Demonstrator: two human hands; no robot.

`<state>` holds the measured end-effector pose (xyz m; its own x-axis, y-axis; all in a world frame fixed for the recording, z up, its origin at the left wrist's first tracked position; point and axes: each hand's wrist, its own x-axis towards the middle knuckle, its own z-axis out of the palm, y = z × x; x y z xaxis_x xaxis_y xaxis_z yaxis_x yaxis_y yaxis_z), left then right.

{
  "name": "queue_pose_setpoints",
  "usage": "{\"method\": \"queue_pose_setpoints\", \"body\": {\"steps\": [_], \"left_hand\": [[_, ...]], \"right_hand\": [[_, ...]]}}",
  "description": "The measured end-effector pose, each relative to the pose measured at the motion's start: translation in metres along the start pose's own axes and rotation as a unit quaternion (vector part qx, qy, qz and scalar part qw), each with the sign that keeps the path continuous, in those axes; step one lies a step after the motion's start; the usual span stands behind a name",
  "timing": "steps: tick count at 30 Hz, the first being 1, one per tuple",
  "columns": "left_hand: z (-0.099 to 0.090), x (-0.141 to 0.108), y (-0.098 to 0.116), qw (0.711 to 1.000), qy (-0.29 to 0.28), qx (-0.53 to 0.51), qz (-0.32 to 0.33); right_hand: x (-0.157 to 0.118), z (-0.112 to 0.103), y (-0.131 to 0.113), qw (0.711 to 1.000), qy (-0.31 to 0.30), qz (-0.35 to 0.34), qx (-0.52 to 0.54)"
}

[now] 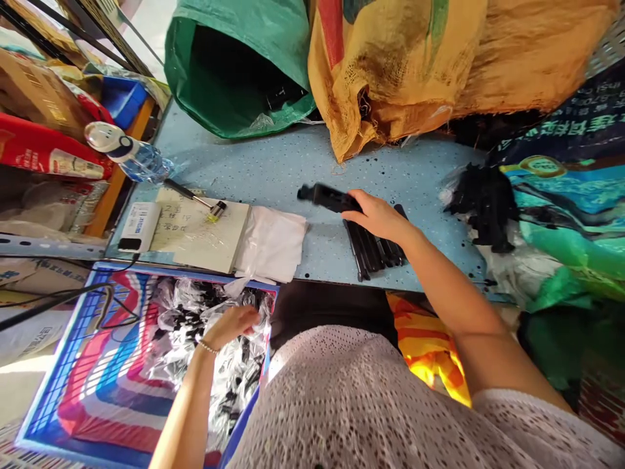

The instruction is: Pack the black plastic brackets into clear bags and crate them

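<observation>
My right hand, over the blue table, is closed around one end of a long black plastic part, whose other end points left and looks slightly blurred. Below that hand, a row of similar black plastic parts lies side by side near the table's front edge. My left hand, wearing a beaded bracelet, is above a blue plastic basket. Its fingers are curled together; anything between them is hidden. Clear-bagged black parts fill the basket's right portion. Just above the left hand, a stack of clear plastic bags rests on the table edge.
A cardboard sheet carries a screwdriver-like tool, beside a white box-shaped device. A water bottle lies at left. An open green sack and orange sack line the back. Black parts pile at right.
</observation>
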<state>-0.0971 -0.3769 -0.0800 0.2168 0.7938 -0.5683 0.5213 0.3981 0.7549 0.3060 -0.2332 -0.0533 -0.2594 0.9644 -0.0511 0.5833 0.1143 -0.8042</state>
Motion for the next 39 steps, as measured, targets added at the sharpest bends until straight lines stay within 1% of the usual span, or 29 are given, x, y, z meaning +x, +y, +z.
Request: {"method": "queue_pose_setpoints", "body": {"steps": [1, 2, 3, 4, 5, 6, 7, 8, 9, 11, 13, 14, 16, 17, 19, 21, 23, 25, 26, 28, 30, 31, 33, 35, 37, 39], "left_hand": [[0.002, 0.015, 0.012, 0.999, -0.012, 0.001, 0.034], [0.009, 0.032, 0.027, 0.996, -0.003, 0.011, 0.088], [0.018, 0.050, 0.043, 0.988, 0.031, 0.032, 0.151], [0.029, 0.068, 0.059, 0.969, 0.097, 0.054, 0.220], [0.041, 0.086, 0.073, 0.950, 0.154, 0.097, 0.254], [0.051, 0.102, 0.084, 0.936, 0.197, 0.134, 0.261], [0.057, 0.116, 0.091, 0.927, 0.222, 0.161, 0.258], [0.060, 0.128, 0.094, 0.925, 0.234, 0.170, 0.245], [0.060, 0.136, 0.094, 0.931, 0.237, 0.155, 0.229], [0.049, 0.143, 0.088, 0.953, 0.225, 0.063, 0.191], [0.035, 0.141, 0.080, 0.965, 0.200, -0.070, 0.154], [0.029, 0.138, 0.077, 0.962, 0.188, -0.134, 0.144], [0.022, 0.131, 0.076, 0.945, 0.178, -0.227, 0.154], [0.021, 0.127, 0.076, 0.936, 0.177, -0.251, 0.169], [0.020, 0.120, 0.079, 0.930, 0.173, -0.255, 0.198], [0.017, 0.113, 0.080, 0.936, 0.175, -0.219, 0.214], [0.014, 0.107, 0.081, 0.940, 0.194, -0.179, 0.215], [0.011, 0.104, 0.081, 0.939, 0.211, -0.167, 0.214], [0.012, 0.104, 0.081, 0.938, 0.211, -0.172, 0.214], [0.015, 0.106, 0.080, 0.938, 0.198, -0.185, 0.216], [0.019, 0.109, 0.079, 0.941, 0.185, -0.180, 0.217], [0.020, 0.110, 0.079, 0.942, 0.185, -0.172, 0.219], [0.017, 0.107, 0.077, 0.939, 0.201, -0.154, 0.231], [0.009, 0.101, 0.076, 0.934, 0.229, -0.096, 0.257], [-0.002, 0.093, 0.077, 0.924, 0.254, 0.037, 0.285], [-0.010, 0.086, 0.079, 0.900, 0.263, 0.188, 0.290]], "right_hand": [[-0.004, 0.005, -0.002, 0.993, 0.028, 0.038, 0.106], [-0.008, 0.011, -0.004, 0.972, 0.049, 0.067, 0.218], [-0.011, 0.019, -0.007, 0.941, 0.060, 0.089, 0.321], [-0.014, 0.025, -0.009, 0.904, 0.066, 0.106, 0.408], [-0.016, 0.031, -0.011, 0.870, 0.067, 0.120, 0.474], [-0.019, 0.036, -0.013, 0.840, 0.061, 0.131, 0.523], [-0.022, 0.040, -0.015, 0.815, 0.052, 0.138, 0.560], [-0.026, 0.043, -0.017, 0.793, 0.038, 0.141, 0.591], [-0.029, 0.045, -0.019, 0.775, 0.024, 0.140, 0.616], [-0.035, 0.052, -0.022, 0.744, 0.002, 0.136, 0.654], [-0.036, 0.065, -0.027, 0.716, -0.027, 0.140, 0.683], [-0.035, 0.074, -0.030, 0.704, -0.046, 0.146, 0.694], [-0.029, 0.093, -0.037, 0.683, -0.093, 0.158, 0.707], [-0.025, 0.103, -0.040, 0.676, -0.116, 0.164, 0.709], [-0.016, 0.119, -0.044, 0.673, -0.148, 0.176, 0.703], [-0.009, 0.128, -0.044, 0.685, -0.145, 0.182, 0.691], [-0.006, 0.128, -0.040, 0.700, -0.104, 0.179, 0.684], [-0.008, 0.123, -0.037, 0.702, -0.071, 0.174, 0.687], [-0.010, 0.121, -0.037, 0.698, -0.075, 0.172, 0.691], [-0.013, 0.119, -0.038, 0.692, -0.115, 0.168, 0.693], [-0.014, 0.121, -0.040, 0.692, -0.151, 0.168, 0.686], [-0.013, 0.123, -0.041, 0.694, -0.154, 0.172, 0.682], [-0.011, 0.127, -0.040, 0.699, -0.138, 0.184, 0.677], [-0.010, 0.129, -0.036, 0.705, -0.119, 0.192, 0.672], [-0.010, 0.129, -0.032, 0.712, -0.119, 0.194, 0.664], [-0.012, 0.127, -0.029, 0.722, -0.120, 0.191, 0.655]]}}
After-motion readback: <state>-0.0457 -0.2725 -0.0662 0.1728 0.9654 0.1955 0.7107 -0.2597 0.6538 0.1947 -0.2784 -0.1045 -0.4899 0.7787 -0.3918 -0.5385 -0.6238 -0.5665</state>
